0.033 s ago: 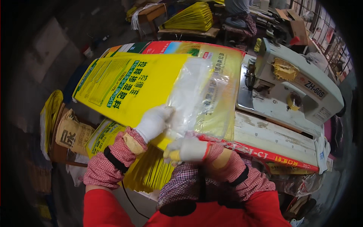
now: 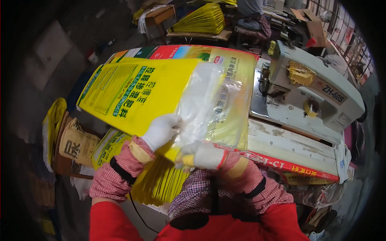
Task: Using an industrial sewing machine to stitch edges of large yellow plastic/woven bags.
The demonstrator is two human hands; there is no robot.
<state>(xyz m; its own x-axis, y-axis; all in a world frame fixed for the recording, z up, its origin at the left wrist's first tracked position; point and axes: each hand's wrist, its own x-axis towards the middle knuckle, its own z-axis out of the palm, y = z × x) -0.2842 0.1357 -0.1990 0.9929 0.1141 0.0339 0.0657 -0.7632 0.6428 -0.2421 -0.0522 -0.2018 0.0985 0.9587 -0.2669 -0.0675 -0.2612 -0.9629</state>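
Observation:
A flat yellow printed bag [image 2: 132, 86] lies slanted over the work table, a clear plastic liner [image 2: 197, 100] sticking out of its right end. My left hand [image 2: 163, 130], in a white glove, has its fingers closed on the liner where it leaves the bag. At the near corner of the same end, my right hand [image 2: 203, 156] pinches the liner's edge; its glove is white with yellow at a fingertip, and its fingers are slightly blurred. Underneath lies another printed bag [image 2: 231, 92] in red, pale yellow and green.
To the right stands a grey-green sewing machine [image 2: 313, 80] on a worn white table [image 2: 289, 140]. Folded yellow bags [image 2: 161, 182] are stacked below my arms. A brown sack [image 2: 78, 142] sits at the left. Farther back are fanned yellow bags [image 2: 201, 20] and a seated person [image 2: 251, 16].
My right hand has shifted slightly away from my body, along the liner's edge. The left hand stays closed on the liner, and the bag lies nearly as before.

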